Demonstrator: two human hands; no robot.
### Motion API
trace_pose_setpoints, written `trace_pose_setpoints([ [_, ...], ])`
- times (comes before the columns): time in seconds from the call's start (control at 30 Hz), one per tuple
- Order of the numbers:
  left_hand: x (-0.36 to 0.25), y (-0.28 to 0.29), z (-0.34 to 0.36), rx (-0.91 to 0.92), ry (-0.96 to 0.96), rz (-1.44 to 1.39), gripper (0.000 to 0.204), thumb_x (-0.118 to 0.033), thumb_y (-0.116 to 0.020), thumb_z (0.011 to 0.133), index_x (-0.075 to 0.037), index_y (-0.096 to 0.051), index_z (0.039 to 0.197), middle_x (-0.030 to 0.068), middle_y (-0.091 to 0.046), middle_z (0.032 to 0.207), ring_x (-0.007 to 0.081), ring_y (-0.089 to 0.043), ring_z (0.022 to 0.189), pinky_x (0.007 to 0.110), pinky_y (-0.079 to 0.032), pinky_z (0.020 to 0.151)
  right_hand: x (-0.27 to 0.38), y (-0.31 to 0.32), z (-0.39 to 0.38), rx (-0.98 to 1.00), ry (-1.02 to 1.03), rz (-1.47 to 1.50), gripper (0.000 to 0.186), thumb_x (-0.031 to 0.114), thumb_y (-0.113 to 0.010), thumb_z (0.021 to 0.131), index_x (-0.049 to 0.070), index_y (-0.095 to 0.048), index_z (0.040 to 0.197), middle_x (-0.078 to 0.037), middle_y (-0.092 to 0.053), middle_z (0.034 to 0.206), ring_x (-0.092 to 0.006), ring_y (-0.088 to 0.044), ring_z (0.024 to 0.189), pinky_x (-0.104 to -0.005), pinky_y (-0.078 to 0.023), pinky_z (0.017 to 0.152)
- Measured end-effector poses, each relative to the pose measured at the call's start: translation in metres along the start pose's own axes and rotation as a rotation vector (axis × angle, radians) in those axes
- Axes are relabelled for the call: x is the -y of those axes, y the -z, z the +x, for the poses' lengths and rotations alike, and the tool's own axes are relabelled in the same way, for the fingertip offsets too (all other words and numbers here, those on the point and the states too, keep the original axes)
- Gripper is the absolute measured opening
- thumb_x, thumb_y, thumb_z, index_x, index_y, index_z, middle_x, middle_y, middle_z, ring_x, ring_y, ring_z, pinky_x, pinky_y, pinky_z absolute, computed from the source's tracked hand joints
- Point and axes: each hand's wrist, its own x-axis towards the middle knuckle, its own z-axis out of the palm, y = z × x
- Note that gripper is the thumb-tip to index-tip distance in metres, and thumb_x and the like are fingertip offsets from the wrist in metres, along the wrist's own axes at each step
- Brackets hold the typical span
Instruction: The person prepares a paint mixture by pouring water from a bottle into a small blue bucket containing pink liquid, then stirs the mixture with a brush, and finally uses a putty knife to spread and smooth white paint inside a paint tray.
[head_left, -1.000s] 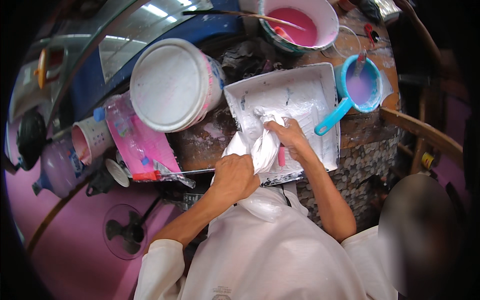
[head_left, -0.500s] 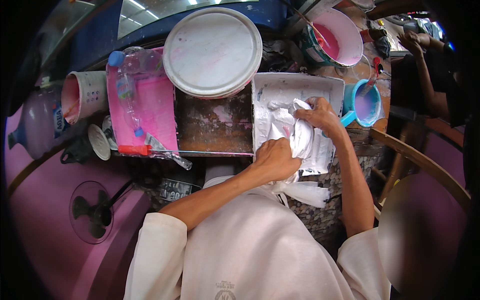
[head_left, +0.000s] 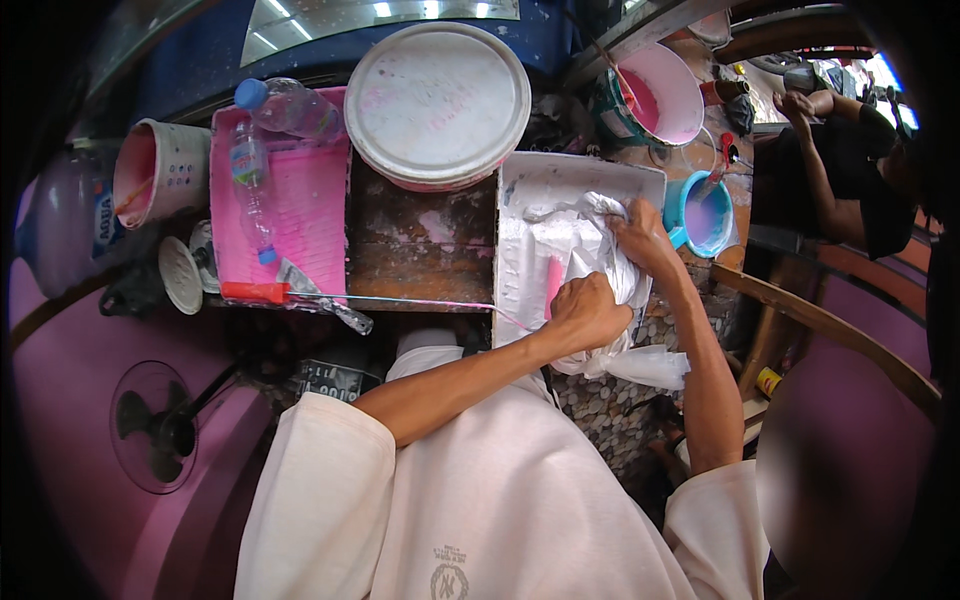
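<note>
A white paint tray, smeared with white paint, lies in front of me. Over its right side spreads a crumpled white plastic bag, with a twisted, bunched end hanging past the near edge. My left hand is closed in a fist on the bag near the tray's front. Higher up, my right hand grips the bag by the tray's right wall. Beside my left hand, the pink cover of a paint roller shows in the tray. Its thin rod runs left to a red handle.
Left stands a pink paint tray bearing plastic bottles. A large lidded white bucket is behind. To the right are a light-blue paint mug and a bucket of pink paint. Another person is at far right.
My hands and the plastic bag have shifted right across the tray. The pink roller cover, barely visible before, now shows beside my left hand. The whole view has moved slightly.
</note>
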Motion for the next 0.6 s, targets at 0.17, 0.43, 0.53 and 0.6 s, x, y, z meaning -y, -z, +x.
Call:
trace_pose_setpoints([
  [0.17, -0.008, 0.008, -0.001, -0.014, 0.000, 0.001, 0.036, -0.023, -0.061, 0.065, 0.013, -0.059, 0.067, 0.0321, -0.060, 0.071, 0.0432, -0.062, 0.076, 0.047, -0.048, 0.072, 0.004, 0.004, 0.003, 0.024, -0.164, 0.088, 0.032, 0.018, -0.065, 0.073, -0.011, -0.056, 0.078, -0.032, -0.057, 0.078, -0.0417, -0.060, 0.078, -0.0445, -0.044, 0.069],
  [0.43, -0.016, 0.012, 0.000, 0.125, 0.038, 0.023, 0.040, -0.019, -0.055, 0.068, 0.013, -0.056, 0.092, 0.0326, -0.059, 0.096, 0.0452, -0.056, 0.097, 0.048, -0.044, 0.086, 0.038, 0.030, 0.006, 0.213, -0.280, 0.023, 0.052, 0.030, -0.074, 0.066, -0.016, -0.058, 0.086, -0.027, -0.062, 0.081, -0.0295, -0.063, 0.076, -0.0380, -0.048, 0.068],
  [0.53, -0.014, 0.011, 0.001, 0.142, 0.057, 0.001, 0.040, -0.018, -0.055, 0.067, 0.014, -0.057, 0.091, 0.0329, -0.060, 0.094, 0.0455, -0.057, 0.095, 0.048, -0.045, 0.086, 0.017, 0.019, 0.010, 0.230, -0.263, 0.004, 0.044, 0.027, -0.071, 0.069, -0.013, -0.059, 0.083, -0.027, -0.060, 0.075, -0.0299, -0.063, 0.072, -0.0389, -0.047, 0.064],
  [0.6, -0.014, 0.011, 0.001, 0.147, 0.046, 0.006, 0.039, -0.018, -0.055, 0.066, 0.014, -0.057, 0.090, 0.0331, -0.060, 0.093, 0.0458, -0.057, 0.094, 0.048, -0.045, 0.086, -0.001, 0.009, 0.009, 0.234, -0.228, -0.002, 0.042, 0.027, -0.070, 0.071, -0.012, -0.060, 0.082, -0.027, -0.059, 0.074, -0.0303, -0.063, 0.071, -0.0395, -0.047, 0.062],
])
